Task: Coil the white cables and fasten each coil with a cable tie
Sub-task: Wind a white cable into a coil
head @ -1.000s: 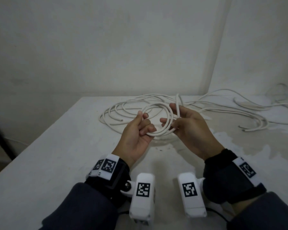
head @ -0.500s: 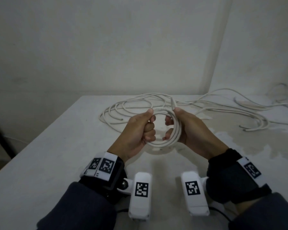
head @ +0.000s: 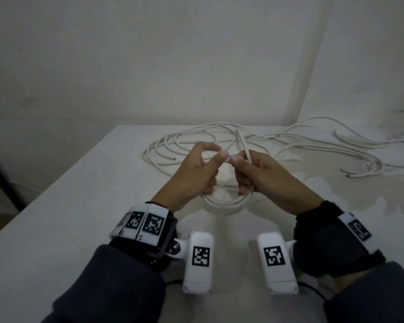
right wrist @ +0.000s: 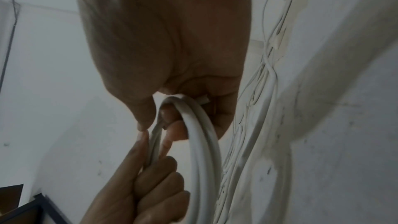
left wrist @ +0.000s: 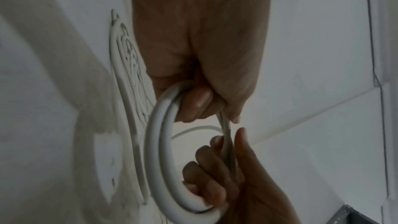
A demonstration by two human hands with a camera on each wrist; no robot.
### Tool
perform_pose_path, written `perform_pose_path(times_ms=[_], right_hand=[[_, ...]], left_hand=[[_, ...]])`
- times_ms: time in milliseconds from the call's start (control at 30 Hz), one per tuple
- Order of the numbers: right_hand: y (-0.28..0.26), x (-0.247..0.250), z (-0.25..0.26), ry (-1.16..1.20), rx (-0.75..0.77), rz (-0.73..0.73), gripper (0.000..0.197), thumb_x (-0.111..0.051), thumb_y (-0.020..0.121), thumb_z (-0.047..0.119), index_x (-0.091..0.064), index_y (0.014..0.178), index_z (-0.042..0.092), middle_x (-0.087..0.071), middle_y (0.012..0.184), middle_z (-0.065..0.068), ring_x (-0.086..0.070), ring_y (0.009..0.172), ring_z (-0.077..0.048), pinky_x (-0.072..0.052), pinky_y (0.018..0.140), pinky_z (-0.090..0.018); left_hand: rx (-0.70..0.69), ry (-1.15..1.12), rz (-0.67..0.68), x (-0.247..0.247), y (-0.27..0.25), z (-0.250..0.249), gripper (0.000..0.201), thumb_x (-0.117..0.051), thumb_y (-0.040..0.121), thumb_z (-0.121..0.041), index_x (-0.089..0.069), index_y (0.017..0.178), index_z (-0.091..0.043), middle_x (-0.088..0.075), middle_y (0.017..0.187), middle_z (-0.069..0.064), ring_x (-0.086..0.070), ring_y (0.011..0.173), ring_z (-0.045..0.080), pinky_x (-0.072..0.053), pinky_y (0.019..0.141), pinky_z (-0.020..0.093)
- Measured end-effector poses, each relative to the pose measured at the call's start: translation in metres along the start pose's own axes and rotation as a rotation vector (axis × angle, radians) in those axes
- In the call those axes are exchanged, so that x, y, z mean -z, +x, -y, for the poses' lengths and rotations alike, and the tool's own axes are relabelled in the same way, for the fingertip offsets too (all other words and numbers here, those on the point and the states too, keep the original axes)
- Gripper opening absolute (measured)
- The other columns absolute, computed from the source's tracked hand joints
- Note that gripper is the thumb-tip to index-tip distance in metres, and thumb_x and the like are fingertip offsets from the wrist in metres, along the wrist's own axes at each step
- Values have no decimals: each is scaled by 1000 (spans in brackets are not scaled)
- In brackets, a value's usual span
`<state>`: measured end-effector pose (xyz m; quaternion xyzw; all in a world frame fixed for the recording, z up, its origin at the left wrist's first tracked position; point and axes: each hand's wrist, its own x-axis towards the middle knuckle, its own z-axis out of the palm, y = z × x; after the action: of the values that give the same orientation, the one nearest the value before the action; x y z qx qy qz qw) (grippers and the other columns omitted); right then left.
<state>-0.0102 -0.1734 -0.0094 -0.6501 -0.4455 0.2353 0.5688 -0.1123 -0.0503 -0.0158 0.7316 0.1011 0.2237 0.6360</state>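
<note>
Above the near middle of the worktop (head: 56,206), I see both hands clamped on 1 small coil (head: 222,202) of white cable, held up off the surface. My left hand (head: 191,176) has its lower fingers curled round the coil's left side, while its thumb and forefinger pinch the top strand. My right hand (head: 266,176) wraps the coil's right side, fingers curled through the loop, and a free strand (head: 241,145) rises from its grip toward the far edge. The left wrist view shows 2 or more turns lying side by side in the coil (left wrist: 159,151), with the right hand's fingers (left wrist: 206,164) hooked through from below. The right wrist view shows the same bundle (right wrist: 202,142) passing under the right palm, the left hand (right wrist: 140,185) gripping it just beside. Compared with half a second ago, the 2 thumbs have drawn closer until their tips nearly meet over the coil, and both hands have dropped slightly toward the near edge. The loose cables (head: 196,141) lie heaped along the far edge, trailing off toward the far right corner.
</note>
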Motion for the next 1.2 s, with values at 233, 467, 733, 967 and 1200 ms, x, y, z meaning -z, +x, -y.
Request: perform_pose_path(times_ms=[233, 467, 733, 967, 1200], right_hand=[[-1, 4, 2, -142, 88, -4, 37, -48, 97, 35, -46, 67, 14, -45, 47, 4, -47, 47, -17, -42, 49, -23], [-5, 13, 2, -255, 144, 11, 41, -51, 96, 37, -47, 58, 23, -46, 47, 2, -46, 45, -11, -39, 48, -19], [0, 12, 3, -280, 283, -211, 34, -53, 97, 23, -51, 63, 21, -46, 44, 10, -43, 42, -4, -34, 46, -16], [3, 11, 0, -154, 330, -283, 29, -52, 97, 26, -55, 69, 17, -46, 50, 1, -47, 47, -14, -39, 48, -25], [6, 4, -7, -36, 200, -225, 33, -51, 98, 28, -54, 69, 13, -45, 47, 5, -45, 48, -14, -41, 51, -24]], left_hand=[[-259, 182, 101, 5, -2, -1, 57, -46, 96, -33, -17, 139, -56, -30, 52, 5, -33, 48, 16, -48, 53, 27], [-388, 461, 77, 10, 3, 6, 36, -48, 92, -53, -38, 127, -55, -52, 67, -15, -55, 64, 12, -47, 69, 28], [-468, 487, -156, 1, 9, 7, 30, -47, 89, -51, -52, 89, -21, -63, 88, -10, -60, 85, 16, -45, 75, 35], [-134, -74, -29, -17, -1, -6, 40, -40, 100, -34, -63, 88, -3, -60, 54, 7, -62, 49, 20, -53, 54, 28], [239, -681, 65, -21, -1, -5, 40, -41, 99, -37, -45, 67, -14, -23, 39, -9, -21, 30, 3, -29, 36, 14]])
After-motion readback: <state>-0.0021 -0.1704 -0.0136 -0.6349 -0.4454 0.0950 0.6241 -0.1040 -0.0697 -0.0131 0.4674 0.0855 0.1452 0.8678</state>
